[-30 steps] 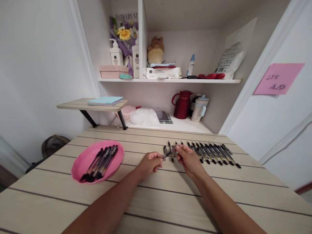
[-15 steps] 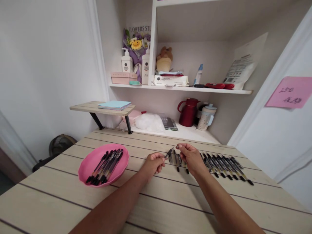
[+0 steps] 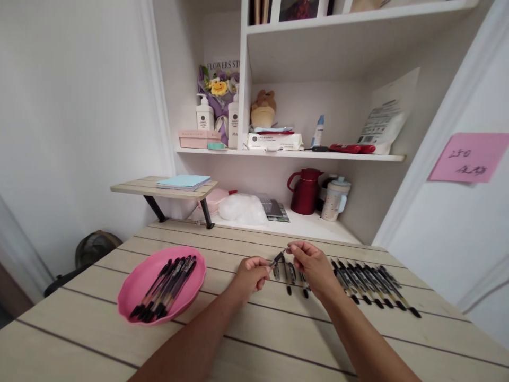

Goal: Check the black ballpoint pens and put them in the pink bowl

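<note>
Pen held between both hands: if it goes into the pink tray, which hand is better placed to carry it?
Left, probably: the left hand pinches one end of the pen and is nearer the pink tray; the right hand sits by the pen row.

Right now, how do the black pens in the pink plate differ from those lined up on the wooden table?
The bunched black pens in the round pink plate lie touching; the lined-up black pens on the pale wooden table form a spread row. The bunched pens sit left of the left hand; the lined-up pens run rightward past the right hand. Both are slim and dark.
</note>
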`<state>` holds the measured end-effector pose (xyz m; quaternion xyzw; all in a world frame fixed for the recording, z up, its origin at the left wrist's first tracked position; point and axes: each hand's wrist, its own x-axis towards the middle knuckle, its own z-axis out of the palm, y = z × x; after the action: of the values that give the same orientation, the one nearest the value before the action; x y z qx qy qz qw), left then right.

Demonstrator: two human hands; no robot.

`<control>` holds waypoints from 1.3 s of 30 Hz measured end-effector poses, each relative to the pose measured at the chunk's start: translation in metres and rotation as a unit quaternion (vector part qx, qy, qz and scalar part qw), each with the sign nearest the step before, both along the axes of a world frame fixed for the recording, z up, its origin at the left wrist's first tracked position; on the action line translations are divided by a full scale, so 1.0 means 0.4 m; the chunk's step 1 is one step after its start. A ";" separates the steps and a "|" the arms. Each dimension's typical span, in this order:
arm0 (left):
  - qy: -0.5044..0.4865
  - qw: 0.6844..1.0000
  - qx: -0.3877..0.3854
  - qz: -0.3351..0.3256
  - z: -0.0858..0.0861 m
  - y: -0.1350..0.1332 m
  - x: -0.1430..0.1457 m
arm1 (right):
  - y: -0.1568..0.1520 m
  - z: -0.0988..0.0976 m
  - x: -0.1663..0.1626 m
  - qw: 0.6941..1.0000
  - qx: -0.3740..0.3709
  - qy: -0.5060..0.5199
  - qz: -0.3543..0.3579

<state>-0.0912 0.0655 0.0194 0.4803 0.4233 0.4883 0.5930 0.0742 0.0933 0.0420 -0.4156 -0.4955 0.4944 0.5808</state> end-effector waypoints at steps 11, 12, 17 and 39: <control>0.009 1.000 0.004 -0.005 -0.006 -0.005 -0.011 | -0.006 0.000 -0.006 0.999 0.003 -0.048 0.026; 0.009 1.000 0.004 -0.001 -0.008 -0.005 -0.011 | -0.007 -0.003 -0.008 0.998 0.001 -0.053 0.027; -0.001 1.000 0.004 0.006 -0.013 -0.008 -0.007 | -0.014 -0.009 -0.017 0.999 -0.026 -0.033 0.034; -0.052 0.998 0.018 0.020 -0.011 -0.030 0.016 | -0.045 0.028 -0.016 0.998 -0.007 -0.049 0.039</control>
<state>-0.0846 0.0534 0.0152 0.4565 0.3924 0.5319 0.5956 0.0677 0.0752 0.0534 -0.4235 -0.5355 0.4997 0.5331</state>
